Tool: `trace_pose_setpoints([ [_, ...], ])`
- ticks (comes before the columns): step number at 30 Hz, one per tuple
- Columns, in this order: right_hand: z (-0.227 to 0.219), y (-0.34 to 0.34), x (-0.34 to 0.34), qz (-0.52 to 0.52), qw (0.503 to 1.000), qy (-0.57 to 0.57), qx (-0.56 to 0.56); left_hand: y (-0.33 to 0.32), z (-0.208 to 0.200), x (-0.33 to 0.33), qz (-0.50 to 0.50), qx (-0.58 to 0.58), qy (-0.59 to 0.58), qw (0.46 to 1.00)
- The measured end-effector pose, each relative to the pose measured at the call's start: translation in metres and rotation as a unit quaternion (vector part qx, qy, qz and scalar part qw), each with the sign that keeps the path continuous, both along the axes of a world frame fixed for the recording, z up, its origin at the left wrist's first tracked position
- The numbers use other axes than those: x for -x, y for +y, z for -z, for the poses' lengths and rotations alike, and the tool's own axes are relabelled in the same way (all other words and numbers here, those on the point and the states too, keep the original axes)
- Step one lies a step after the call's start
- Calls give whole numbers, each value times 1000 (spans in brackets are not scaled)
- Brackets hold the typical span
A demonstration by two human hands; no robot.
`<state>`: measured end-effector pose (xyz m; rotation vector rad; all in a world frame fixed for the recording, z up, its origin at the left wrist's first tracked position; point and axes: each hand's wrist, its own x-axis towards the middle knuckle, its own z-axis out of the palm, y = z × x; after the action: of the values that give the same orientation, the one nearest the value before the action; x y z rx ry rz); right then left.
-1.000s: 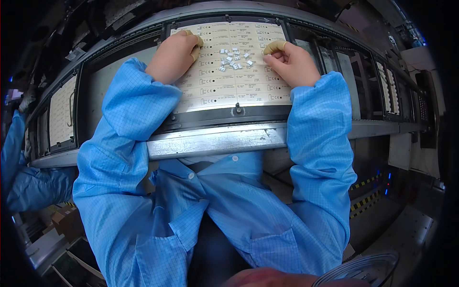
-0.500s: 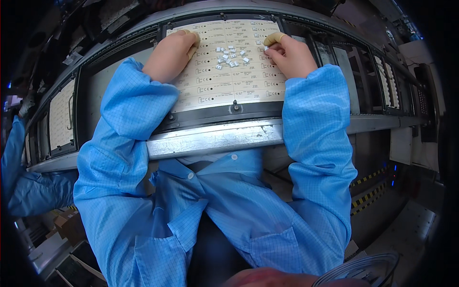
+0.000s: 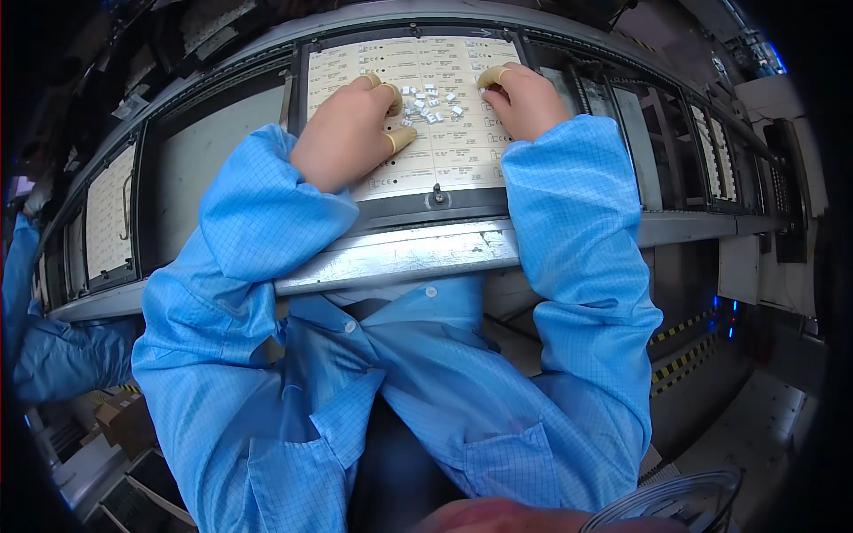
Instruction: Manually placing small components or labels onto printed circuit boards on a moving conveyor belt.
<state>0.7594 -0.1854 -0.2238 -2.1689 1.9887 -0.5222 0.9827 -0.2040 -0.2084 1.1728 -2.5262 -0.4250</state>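
Now the left hand (image 3: 349, 129) has come nearer the white connectors (image 3: 434, 104).

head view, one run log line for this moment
left hand: open beside white connectors | right hand: at right side of cream printed panel, grip unclear | connectors: scattered mid-panel

Small parts (image 3: 433, 104) lie on panel (image 3: 458, 155) between left hand (image 3: 348, 131) and right hand (image 3: 526, 99); metal rail (image 3: 409, 255) along near side, second panel (image 3: 108, 213) well to left, co-worker's sleeve (image 3: 78, 357) nearer.
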Motion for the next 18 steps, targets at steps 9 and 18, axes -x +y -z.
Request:
trace_pose_setpoints([
  [9,-16,14,-11,-41,999,-25,0,-5,1,-5,-9,-94,101,990],
  [18,-5,14,-11,-78,995,-59,1,-31,-7,-21,0,-20,25,999],
])
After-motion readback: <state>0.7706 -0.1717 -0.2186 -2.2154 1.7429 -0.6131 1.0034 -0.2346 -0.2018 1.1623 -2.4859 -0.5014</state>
